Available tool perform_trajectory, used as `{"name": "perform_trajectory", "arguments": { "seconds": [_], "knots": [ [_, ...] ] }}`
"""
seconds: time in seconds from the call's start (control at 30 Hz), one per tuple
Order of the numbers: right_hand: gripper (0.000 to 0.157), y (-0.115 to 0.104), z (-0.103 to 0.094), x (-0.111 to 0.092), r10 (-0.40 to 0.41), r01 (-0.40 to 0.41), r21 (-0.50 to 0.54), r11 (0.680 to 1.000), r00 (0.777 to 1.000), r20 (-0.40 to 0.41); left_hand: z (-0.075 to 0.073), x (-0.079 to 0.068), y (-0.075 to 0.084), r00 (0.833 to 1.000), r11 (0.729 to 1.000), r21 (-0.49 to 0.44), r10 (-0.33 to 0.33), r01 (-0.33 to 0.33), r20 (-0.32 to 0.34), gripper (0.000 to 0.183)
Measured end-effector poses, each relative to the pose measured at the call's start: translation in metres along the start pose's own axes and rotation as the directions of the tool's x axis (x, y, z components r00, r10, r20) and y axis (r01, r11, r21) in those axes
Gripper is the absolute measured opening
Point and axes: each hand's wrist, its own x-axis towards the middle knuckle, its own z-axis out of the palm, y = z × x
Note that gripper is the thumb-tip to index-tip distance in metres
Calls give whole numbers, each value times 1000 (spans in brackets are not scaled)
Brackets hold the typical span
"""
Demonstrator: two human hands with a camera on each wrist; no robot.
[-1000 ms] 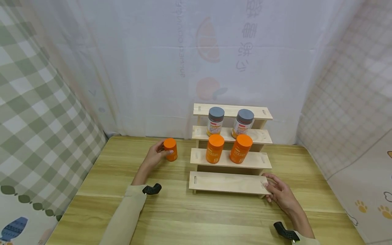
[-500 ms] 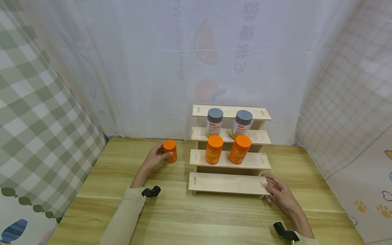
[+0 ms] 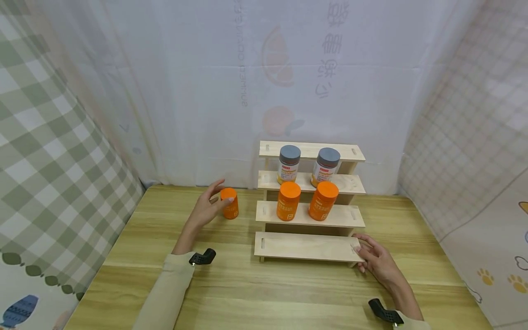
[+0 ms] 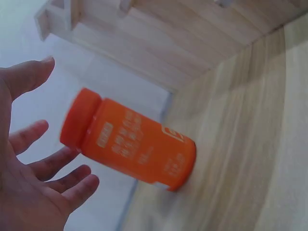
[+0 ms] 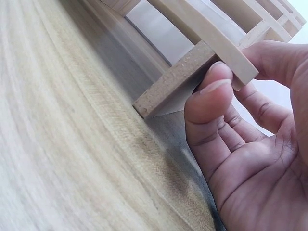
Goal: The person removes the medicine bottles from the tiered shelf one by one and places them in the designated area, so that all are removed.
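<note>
While right hand (image 3: 377,262) grips right end of wooden rack's bottom shelf (image 3: 307,246), left hand (image 3: 206,208), relaxed and spread, is at orange jar (image 3: 231,210); contact unclear. Jar stands upright on counter (image 3: 231,288), left of rack.

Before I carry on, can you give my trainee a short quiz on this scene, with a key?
1. How many orange-lidded jars stand on the wooden rack?
2. True or false: the loose jar by the left grip stands upright.
3. Which grip holds an end of the bottom step: a) left, b) right, c) both?

Key:
1. Two.
2. True.
3. b; the right grip pinches it.
</note>
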Motion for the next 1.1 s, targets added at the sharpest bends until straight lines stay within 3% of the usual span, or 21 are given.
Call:
{"name": "perform_trajectory", "arguments": {
  "seconds": [0.4,0.77,1.1],
  "knots": [
    [39,-2,1,0,-17,16,24,1000,1000,25,6,-6,37,994,994,14,110,-110,-2,69],
    [39,-2,2,0,-14,14,23,1000,1000,19,18,-8,68,977,977,-11,214,-214,22,68],
    [38,-2,3,-1,-6,6,-1,1000,1000,5,36,1,90,955,955,-62,292,-289,46,67]
  ]
}}
